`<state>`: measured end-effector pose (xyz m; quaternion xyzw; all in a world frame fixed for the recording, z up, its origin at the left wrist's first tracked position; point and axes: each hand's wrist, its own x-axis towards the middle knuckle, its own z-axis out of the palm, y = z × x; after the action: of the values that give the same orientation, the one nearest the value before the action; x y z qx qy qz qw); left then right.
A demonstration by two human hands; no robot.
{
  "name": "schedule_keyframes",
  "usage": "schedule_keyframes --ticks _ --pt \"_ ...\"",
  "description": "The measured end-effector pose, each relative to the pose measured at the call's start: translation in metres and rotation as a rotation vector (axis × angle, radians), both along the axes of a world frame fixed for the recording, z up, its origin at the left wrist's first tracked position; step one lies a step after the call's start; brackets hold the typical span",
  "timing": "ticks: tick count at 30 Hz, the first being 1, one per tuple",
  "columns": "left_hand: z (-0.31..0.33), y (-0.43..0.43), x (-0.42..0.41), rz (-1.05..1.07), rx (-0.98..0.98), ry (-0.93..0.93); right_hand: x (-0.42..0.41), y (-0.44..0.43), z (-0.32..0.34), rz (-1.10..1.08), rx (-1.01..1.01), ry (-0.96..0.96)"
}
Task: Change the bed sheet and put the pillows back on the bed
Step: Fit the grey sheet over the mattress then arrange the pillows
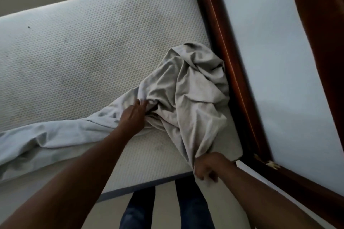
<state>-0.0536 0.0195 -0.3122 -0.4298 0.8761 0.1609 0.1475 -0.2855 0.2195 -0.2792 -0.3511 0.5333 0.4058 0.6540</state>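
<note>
A crumpled light grey bed sheet (pixel 195 87) lies bunched on the near right part of a bare white mattress (pixel 83 46) with a honeycomb texture. A long strip of the sheet trails off to the left along the mattress's near edge. My left hand (pixel 133 117) reaches into the folds at the middle of the bunch, its fingers in the cloth. My right hand (pixel 208 167) grips a gathered corner of the sheet at the mattress's near right corner. No pillows are in view.
A dark wooden bed frame (pixel 229 65) runs along the mattress's right side, against a pale wall (pixel 270 42). My legs in dark trousers (pixel 193 206) stand on the light floor at the mattress's near edge. Floor shows beyond the far side.
</note>
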Motion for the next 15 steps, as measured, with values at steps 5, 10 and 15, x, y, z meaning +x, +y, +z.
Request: schedule_keyframes --ticks 5,10,15 --pt "0.029 0.049 0.023 -0.129 0.210 0.034 -0.014 -0.089 0.032 -0.174 -0.654 0.013" --pt "0.046 0.008 0.011 -0.330 0.936 -0.301 -0.037 -0.215 0.038 -0.238 -1.215 0.201" --pt "0.016 -0.066 0.023 0.454 0.228 0.161 -0.056 -0.309 0.003 -0.187 -1.358 0.253"
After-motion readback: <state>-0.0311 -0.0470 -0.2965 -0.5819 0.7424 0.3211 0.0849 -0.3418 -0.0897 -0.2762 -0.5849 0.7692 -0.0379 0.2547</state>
